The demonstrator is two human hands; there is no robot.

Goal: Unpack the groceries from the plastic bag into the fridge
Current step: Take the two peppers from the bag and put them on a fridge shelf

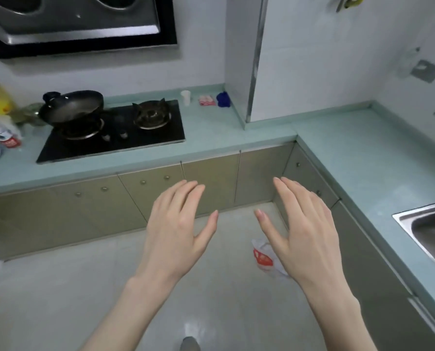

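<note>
Fingers straight and loosely fanned on both hands, palms down, holding nothing, touching nothing. Left hand (178, 231) and right hand (302, 231) hover side by side over the pale floor (85, 300), thumbs pointed toward each other with a clear gap between.

Plastic bag (264, 257): white with a red print, crumpled on the floor near the corner of the lower cabinets (211, 183), partly hidden under the right hand. Contents cannot be made out. No fridge in view.

Surroundings: gas hob (115, 130) on the far-left counter with a dark wok (72, 107) on its left burner; steel sink (429, 229) at the right edge; bottles at far left.

Judged stage: task not yet begun, bag ungripped.

Risks from here:
- Bag looks limp and thin; grabbing a single fold rather than the handles could tip groceries onto the floor or tear the film.
- Floor shows a glossy sheen; anything dropped may slide, and footing could be slick.
- Fridge lies out of sight, so carrying means turning away from this corner; a swinging bag could knock the cabinet fronts.
</note>
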